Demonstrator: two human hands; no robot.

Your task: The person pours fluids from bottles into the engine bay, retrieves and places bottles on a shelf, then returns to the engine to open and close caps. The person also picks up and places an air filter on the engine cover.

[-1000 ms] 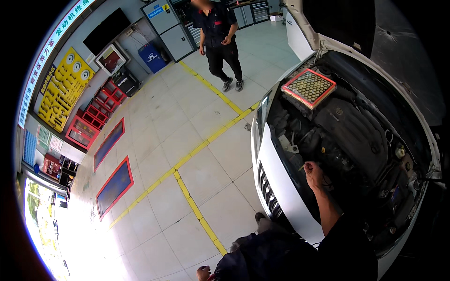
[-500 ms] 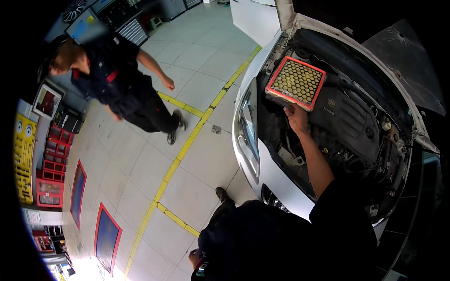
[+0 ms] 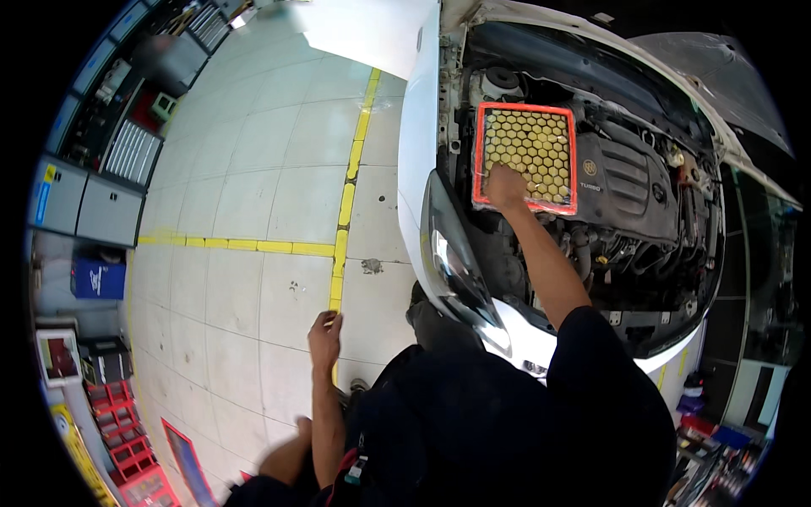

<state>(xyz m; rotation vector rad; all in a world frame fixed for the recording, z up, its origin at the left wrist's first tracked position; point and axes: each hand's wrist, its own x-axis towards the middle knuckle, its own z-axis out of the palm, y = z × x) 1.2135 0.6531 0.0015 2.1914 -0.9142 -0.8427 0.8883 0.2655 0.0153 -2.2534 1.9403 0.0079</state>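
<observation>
A square air filter [image 3: 541,156] with an orange-red rim and a yellowish honeycomb face lies over the open engine bay, beside the dark engine cover [image 3: 629,182]. Something clear and shiny, like plastic film, shows along its near edge. My right hand [image 3: 507,188] is closed at the filter's near left part; the fingertips are partly hidden. Low on the left, over the tiled floor, hangs my left hand [image 3: 324,340]. Its fingers are loosely curled, and no object shows in them.
The white car's headlight [image 3: 456,253] and front bumper lie close to my body. A co-worker's forearm [image 3: 287,456] enters at the lower left, near my left arm. Grey cabinets [image 3: 101,203], a blue box [image 3: 99,277] and red racks [image 3: 122,427] line the left wall.
My view has turned, and I stand nearer the car. The filter looks squarer to me, and my right hand reaches farther over it. The co-worker has come from the far left to close beside me.
</observation>
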